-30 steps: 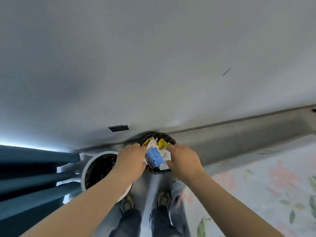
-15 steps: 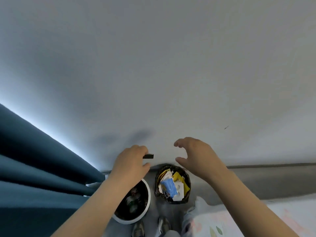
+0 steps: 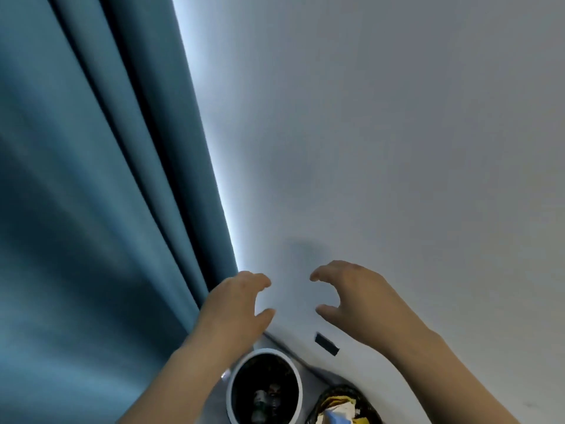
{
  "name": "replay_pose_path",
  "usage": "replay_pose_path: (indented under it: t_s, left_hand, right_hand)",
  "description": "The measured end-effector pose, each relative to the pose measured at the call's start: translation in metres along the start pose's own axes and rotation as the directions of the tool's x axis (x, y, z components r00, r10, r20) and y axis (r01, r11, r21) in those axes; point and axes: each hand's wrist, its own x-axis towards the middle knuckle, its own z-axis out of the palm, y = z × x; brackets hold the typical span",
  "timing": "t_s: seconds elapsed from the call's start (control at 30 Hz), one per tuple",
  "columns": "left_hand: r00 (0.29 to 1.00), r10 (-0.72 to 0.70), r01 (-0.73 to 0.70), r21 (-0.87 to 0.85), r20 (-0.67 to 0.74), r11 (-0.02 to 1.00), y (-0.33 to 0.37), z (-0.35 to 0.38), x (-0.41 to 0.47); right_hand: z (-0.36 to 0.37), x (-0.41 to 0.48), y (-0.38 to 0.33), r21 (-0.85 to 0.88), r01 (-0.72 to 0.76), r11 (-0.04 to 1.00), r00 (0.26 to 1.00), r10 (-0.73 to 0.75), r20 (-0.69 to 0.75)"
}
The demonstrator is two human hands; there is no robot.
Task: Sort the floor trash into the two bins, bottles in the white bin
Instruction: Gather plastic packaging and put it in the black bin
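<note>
Grey wall and teal curtain stand behind. Left hand and right hand hover empty, fingers loosely curled. Below them: white bin with bottles, dark bin with wrappers.

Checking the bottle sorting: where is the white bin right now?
Head view, bottom centre: the white bin stands below the left hand, between the blue curtain on its left and the black bin on its right.

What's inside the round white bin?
Inside the white bin is a dark lining and a few blurry bottle-like shapes. Its lower part runs off the picture's edge, so anything there is unseen.
</note>
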Motion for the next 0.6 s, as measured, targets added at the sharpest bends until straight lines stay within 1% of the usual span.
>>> replay_pose_path:
  t_s: [0.13,0.3,0.47,0.6]
  left_hand:
    - [0.983,-0.156,0.160,0.030,-0.100,0.987,-0.026,-0.019,-0.029]
    - [0.923,-0.319,0.330,0.019,-0.214,0.944,-0.063,-0.046,-0.075]
    - [0.814,-0.483,0.498,-0.039,-0.322,0.866,-0.106,-0.075,-0.140]
    - [0.700,-0.596,0.614,-0.094,-0.394,0.784,-0.139,-0.100,-0.213]
  right_hand:
    - [0.001,0.024,-0.039,-0.009,0.169,0.986,0.985,-0.169,0.037]
    - [0.003,0.048,-0.107,-0.032,0.370,0.929,0.927,-0.366,0.075]
    - [0.013,0.058,-0.192,-0.045,0.546,0.837,0.835,-0.539,0.115]
    - [0.026,0.046,-0.273,-0.053,0.683,0.728,0.728,-0.674,0.128]
